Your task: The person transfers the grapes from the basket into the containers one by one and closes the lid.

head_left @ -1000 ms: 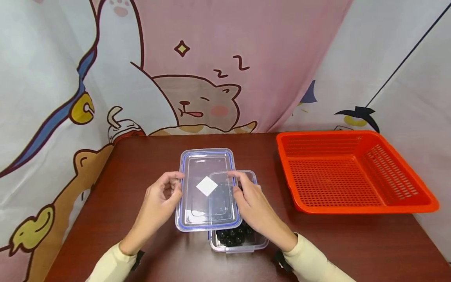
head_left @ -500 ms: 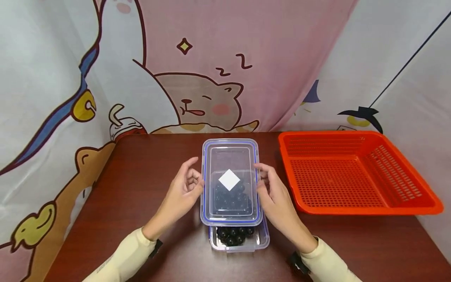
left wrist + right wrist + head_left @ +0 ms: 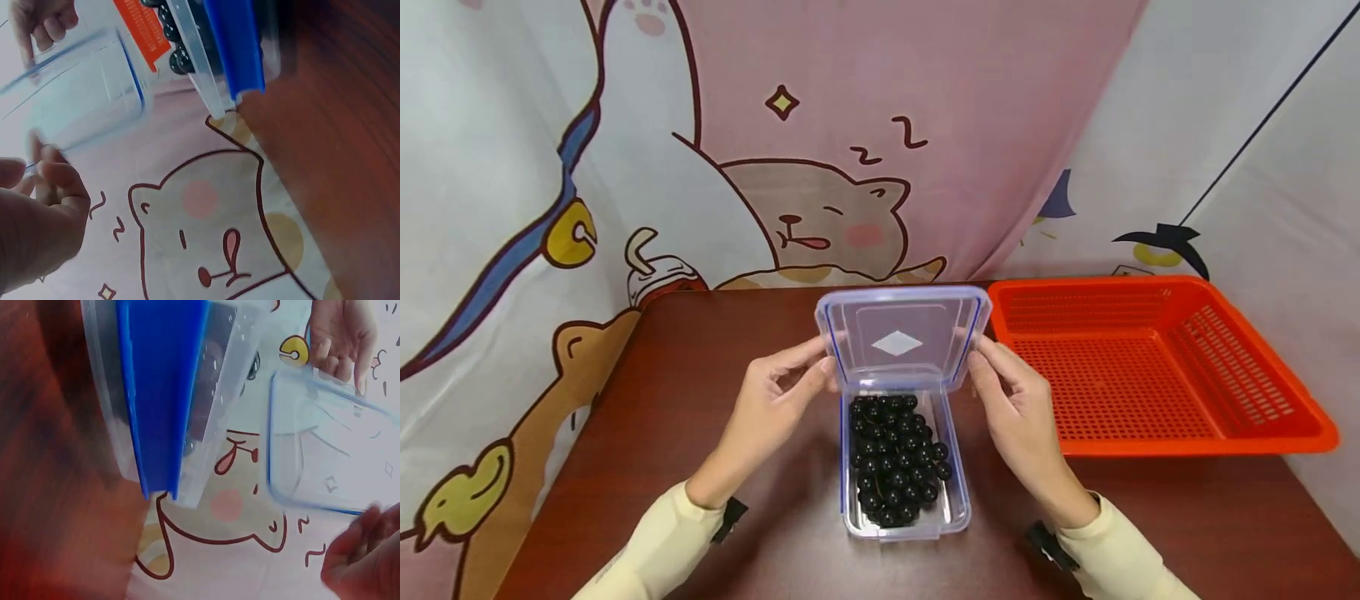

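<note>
My left hand [image 3: 775, 404] and right hand [image 3: 1018, 404] pinch opposite side edges of a clear plastic lid [image 3: 891, 325] with a blue seal and a white diamond label. Its far edge is tipped up, above the back end of a clear food container [image 3: 957, 504]. Glossy black grapes [image 3: 891, 458] fill much of that container, which stands uncovered on the table. In the left wrist view, the lid [image 3: 87, 94] hangs apart from the container, whose side carries a blue clip flap [image 3: 237, 53]. The right wrist view shows another blue flap [image 3: 162, 394] on the opposite side.
An empty red mesh basket [image 3: 1142, 447] stands at the right, close beside my right hand. The dark wooden table [image 3: 647, 400] meets a cartoon-printed curtain [image 3: 1000, 100] at its back edge.
Both hands have carried the lid rightward over the container, then further back. It has gone from facing me flat to tilted, and more of the grapes now show.
</note>
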Tool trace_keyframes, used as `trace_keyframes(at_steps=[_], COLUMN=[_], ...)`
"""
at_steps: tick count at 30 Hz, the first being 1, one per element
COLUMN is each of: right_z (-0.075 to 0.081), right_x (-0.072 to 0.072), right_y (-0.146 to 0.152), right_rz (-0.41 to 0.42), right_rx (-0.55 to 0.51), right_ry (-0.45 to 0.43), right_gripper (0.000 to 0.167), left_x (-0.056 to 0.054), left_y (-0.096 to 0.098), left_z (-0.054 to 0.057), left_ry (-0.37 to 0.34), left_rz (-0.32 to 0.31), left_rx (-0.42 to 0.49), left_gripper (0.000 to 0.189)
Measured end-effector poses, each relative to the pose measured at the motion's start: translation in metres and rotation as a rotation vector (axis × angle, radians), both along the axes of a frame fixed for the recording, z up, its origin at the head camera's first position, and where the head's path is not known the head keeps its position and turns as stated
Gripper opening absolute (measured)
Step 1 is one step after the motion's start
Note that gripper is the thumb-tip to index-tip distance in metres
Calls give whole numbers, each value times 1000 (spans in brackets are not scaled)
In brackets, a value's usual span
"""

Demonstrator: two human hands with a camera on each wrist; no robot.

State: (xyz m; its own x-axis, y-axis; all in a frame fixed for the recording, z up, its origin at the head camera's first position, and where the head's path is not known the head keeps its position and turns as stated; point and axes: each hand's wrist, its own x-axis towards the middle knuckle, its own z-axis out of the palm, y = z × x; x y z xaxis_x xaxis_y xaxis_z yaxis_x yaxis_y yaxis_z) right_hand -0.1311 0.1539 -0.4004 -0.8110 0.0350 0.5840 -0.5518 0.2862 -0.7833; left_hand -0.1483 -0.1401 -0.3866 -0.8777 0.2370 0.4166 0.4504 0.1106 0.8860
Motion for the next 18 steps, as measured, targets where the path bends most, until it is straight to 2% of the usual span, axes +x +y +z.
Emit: trace_keyframes(at_steps=[4,10,16,18], right_z=[-6,-25,-44,-49], right_x=[5,9,11,11], right_y=[5,10,11,11], right_rz=[89,91,87,85], right_rx=[-15,100,291,354], right_ry=[-59,-161,-215,-236], right_gripper=[37,36,50,54], left_x=[4,9,11,13], left_y=[-1,0,-1,-1], left_z=[-5,-22,-47,-56], left_ry=[-33,-83,49,73], left_rz=[-37,-28,35,48], left_rx=[16,-9,-216,-286], left_gripper=[31,35,47,51])
